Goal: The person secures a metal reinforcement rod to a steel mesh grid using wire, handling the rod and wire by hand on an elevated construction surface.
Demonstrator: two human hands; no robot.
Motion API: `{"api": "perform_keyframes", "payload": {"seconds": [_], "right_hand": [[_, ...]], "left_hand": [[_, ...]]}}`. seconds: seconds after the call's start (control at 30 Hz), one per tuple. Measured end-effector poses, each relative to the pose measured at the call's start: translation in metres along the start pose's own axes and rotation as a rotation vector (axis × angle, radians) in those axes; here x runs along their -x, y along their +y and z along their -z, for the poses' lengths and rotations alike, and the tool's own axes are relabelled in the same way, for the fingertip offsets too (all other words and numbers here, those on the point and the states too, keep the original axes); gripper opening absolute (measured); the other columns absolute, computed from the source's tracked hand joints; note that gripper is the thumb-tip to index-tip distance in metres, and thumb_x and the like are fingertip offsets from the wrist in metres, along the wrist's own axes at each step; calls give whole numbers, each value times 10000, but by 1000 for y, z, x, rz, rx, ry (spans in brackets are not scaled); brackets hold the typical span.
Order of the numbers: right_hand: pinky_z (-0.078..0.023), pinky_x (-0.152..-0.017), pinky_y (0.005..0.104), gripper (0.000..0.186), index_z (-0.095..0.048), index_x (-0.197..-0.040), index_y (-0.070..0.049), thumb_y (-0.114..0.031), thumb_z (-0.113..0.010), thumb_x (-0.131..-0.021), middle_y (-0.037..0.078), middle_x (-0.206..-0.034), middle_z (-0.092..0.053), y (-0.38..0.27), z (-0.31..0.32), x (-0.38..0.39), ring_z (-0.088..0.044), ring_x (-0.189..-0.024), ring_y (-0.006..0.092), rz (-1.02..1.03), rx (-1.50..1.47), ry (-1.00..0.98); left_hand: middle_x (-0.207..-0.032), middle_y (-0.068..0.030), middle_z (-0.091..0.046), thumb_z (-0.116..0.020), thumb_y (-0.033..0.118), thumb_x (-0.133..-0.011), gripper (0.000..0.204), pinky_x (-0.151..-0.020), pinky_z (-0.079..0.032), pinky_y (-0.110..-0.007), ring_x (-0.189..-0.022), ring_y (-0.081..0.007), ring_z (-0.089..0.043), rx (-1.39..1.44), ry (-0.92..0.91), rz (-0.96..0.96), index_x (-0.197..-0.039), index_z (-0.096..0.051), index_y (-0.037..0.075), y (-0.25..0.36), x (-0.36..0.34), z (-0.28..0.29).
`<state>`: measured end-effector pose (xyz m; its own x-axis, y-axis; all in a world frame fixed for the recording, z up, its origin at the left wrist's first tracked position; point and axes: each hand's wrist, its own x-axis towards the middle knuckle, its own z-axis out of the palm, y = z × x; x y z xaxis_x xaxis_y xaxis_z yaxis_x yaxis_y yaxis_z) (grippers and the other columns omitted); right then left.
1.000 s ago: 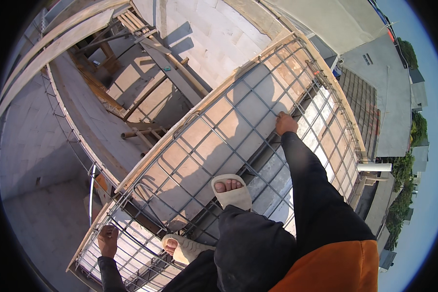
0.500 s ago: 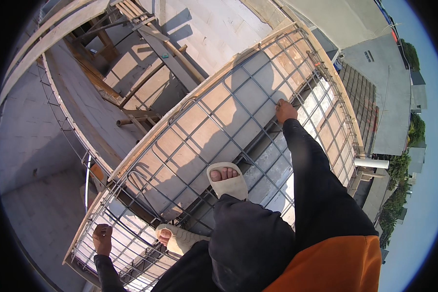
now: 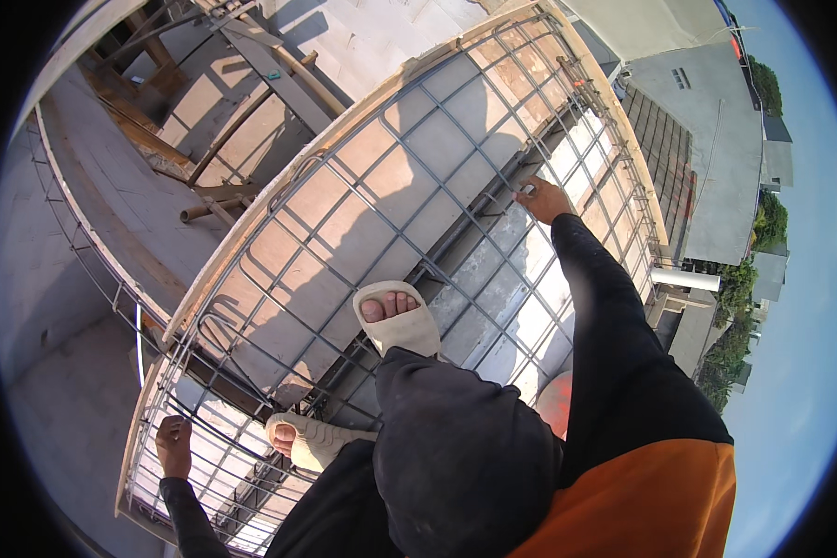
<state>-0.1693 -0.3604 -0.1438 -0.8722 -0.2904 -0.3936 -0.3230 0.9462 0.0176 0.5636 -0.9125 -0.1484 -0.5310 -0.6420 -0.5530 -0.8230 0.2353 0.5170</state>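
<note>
A grid of steel reinforcing bars (image 3: 402,192) spans the pale formwork panels (image 3: 293,265) below me. My right hand (image 3: 542,198) is over the grid beside a long dark gap (image 3: 446,242). Its thumb and fingertips meet in a pinch close to a bar; what they hold, if anything, is too small to make out. At the lower left, my left hand (image 3: 174,446) is closed with curled fingers near the bars by the edge board (image 3: 132,442). Its fingertips hide whatever may be inside. My feet stand on the grid in beige sandals (image 3: 411,327).
Timber edging (image 3: 228,244) runs along the grid's far left side, above a deep drop with planks and poles (image 3: 216,139). Bent bar ends (image 3: 216,325) stick up near the left corner. A white pipe (image 3: 685,279) juts out at the right. A red rounded thing (image 3: 555,402) shows beside my knee.
The view has shifted, so the grid appears farther left and up. My right hand has left the bar it touched and come nearer across the gap. My left hand remains closed.
</note>
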Motion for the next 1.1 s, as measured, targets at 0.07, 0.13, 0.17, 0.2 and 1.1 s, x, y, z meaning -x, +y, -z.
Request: {"api": "perform_keyframes", "payload": {"seconds": [0.07,0.13,0.17,0.2,1.1], "right_hand": [[-545,-936,460,467,-679,-1229,-100,-464,-704,-937,206,-1091,-734,-8,-3,8,-699,-1076,380,-8,-59,70],[-531,-952,476,449,-686,-1222,-112,-441,-725,-919,171,-1121,-711,-29,-6,5,-658,-1109,381,-16,1,158],[-520,-969,474,401,-690,-1214,-122,-396,-721,-922,164,-1171,-677,-43,-8,-1,-617,-1155,372,37,10,301],[-516,-978,476,380,-688,-1219,-116,-372,-703,-938,168,-1198,-667,-55,-6,-10,-607,-1171,372,145,-13,393],[-528,-918,480,248,-760,-1070,-101,-289,-645,-957,179,-1130,-685,-198,29,-161,-666,-1080,398,183,-127,285]], "left_hand": [[-902,-143,-723,-721,186,-918,209,-783,-564,-392,-842,-266,-708,-3,11,-2,-1004,-686,0,2,-5,0],[-901,-142,-726,-726,162,-906,183,-770,-566,-378,-846,-261,-715,-15,31,-22,-975,-689,-3,4,-8,2],[-899,-142,-727,-726,153,-903,173,-765,-567,-374,-847,-258,-717,-29,30,-24,-966,-689,-5,5,-9,3],[-896,-141,-728,-719,148,-906,166,-756,-567,-365,-838,-252,-719,-21,45,-15,-954,-695,-8,7,-10,3],[-897,-143,-727,-730,144,-892,184,-777,-571,-378,-841,-267,-718,19,110,192,-969,-685,-16,2,13,-7]]}}
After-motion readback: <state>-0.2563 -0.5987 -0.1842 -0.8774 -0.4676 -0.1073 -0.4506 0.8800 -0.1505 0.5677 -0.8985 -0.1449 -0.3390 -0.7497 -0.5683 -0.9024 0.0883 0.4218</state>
